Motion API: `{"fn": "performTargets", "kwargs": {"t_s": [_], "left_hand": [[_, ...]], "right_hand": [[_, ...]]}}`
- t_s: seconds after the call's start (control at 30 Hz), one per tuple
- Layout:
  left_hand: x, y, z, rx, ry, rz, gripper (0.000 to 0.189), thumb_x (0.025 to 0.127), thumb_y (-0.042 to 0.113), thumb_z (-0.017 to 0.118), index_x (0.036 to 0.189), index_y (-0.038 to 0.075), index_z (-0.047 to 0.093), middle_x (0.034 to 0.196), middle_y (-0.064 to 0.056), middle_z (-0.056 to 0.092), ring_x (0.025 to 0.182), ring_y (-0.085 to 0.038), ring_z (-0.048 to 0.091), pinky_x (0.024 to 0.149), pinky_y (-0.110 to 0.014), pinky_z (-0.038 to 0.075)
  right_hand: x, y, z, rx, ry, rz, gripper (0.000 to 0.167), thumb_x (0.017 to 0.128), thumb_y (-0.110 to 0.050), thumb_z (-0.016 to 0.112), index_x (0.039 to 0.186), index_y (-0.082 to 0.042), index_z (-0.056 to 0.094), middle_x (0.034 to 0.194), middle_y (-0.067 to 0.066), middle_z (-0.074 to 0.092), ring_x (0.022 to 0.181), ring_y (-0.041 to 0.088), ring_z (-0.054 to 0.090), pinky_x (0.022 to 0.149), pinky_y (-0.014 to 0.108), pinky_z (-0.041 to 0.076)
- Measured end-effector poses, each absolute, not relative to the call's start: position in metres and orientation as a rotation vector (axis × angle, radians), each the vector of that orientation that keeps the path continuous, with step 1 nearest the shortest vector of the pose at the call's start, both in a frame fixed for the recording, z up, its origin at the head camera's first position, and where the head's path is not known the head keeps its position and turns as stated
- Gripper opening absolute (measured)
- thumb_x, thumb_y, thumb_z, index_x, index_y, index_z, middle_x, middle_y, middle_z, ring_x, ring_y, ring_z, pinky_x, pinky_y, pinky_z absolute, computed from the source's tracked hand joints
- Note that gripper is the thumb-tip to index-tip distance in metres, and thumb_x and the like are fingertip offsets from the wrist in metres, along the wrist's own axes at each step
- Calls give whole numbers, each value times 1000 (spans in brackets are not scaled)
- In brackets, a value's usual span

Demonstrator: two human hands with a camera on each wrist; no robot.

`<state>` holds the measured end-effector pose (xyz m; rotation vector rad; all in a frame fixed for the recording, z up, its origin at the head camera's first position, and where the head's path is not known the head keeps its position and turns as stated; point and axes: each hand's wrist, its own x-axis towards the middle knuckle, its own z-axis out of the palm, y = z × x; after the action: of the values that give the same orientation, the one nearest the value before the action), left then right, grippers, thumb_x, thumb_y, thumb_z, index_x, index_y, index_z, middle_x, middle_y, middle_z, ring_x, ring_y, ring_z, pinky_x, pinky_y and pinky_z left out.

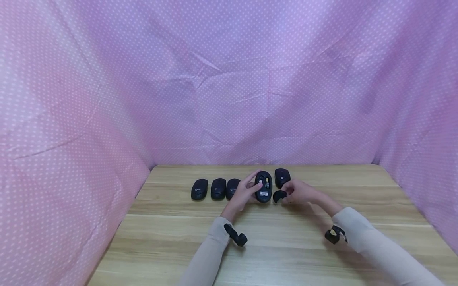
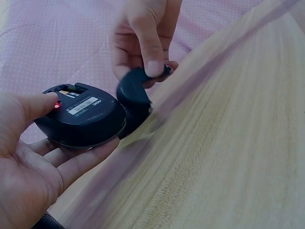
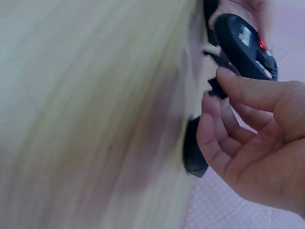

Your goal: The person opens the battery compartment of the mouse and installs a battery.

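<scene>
My left hand (image 1: pixel 244 194) grips a black computer mouse (image 1: pixel 263 194) turned underside up, thumb on the base near a glowing red light. Its battery compartment is uncovered, and a battery (image 1: pixel 267 182) shows inside. A white label (image 2: pixel 86 106) with a barcode is on the base. Just right of the mouse, my right hand (image 1: pixel 298 191) pinches a black curved cover (image 1: pixel 279 196) between thumb and fingers. In the right wrist view the cover (image 3: pixel 218 88) is close to the mouse; whether they touch I cannot tell.
Left of my hands, three black mice stand upright in a row: an outer mouse (image 1: pixel 199 189), a middle mouse (image 1: pixel 218 188) and one mouse (image 1: pixel 232 187) partly behind my left hand. Another mouse (image 1: pixel 282 177) sits behind my right hand. Pink dotted cloth (image 1: pixel 264 99) hangs behind the wooden table (image 1: pixel 279 246).
</scene>
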<state>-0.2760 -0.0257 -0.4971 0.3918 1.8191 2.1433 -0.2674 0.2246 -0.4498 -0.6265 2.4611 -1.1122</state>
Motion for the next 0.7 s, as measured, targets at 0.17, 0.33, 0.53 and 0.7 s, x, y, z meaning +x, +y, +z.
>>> {"fn": "performTargets", "kwargs": {"t_s": [0.17,0.33,0.53,0.7], "left_hand": [[-275,-26,-497,410,1830,2140,59,104,8,56,159,17,36,142,-33,55,116,-46,66,81,-54,62],[-275,-25,-497,409,1833,2118,58,105,9,55,158,23,39,142,-32,55,113,-43,68,80,-54,62],[-276,-22,-499,426,1810,2107,58,106,9,54,159,23,37,144,-32,54,115,-44,67,82,-55,61],[-276,-19,-497,415,1810,2101,57,106,9,53,159,22,36,144,-30,55,115,-44,67,80,-54,62]], "right_hand": [[-270,225,-442,-689,2390,-1235,12,86,2,74,95,4,67,86,10,66,80,17,56,72,24,47],[-275,218,-438,-642,2368,-1414,19,87,5,73,104,7,64,89,15,67,80,15,58,75,23,49],[-278,206,-437,-491,2418,-1616,29,92,-2,73,116,10,62,96,19,71,81,12,66,73,29,59],[-279,199,-436,-411,2520,-1668,27,93,-8,74,112,10,66,97,20,74,79,8,67,70,28,61]]}}
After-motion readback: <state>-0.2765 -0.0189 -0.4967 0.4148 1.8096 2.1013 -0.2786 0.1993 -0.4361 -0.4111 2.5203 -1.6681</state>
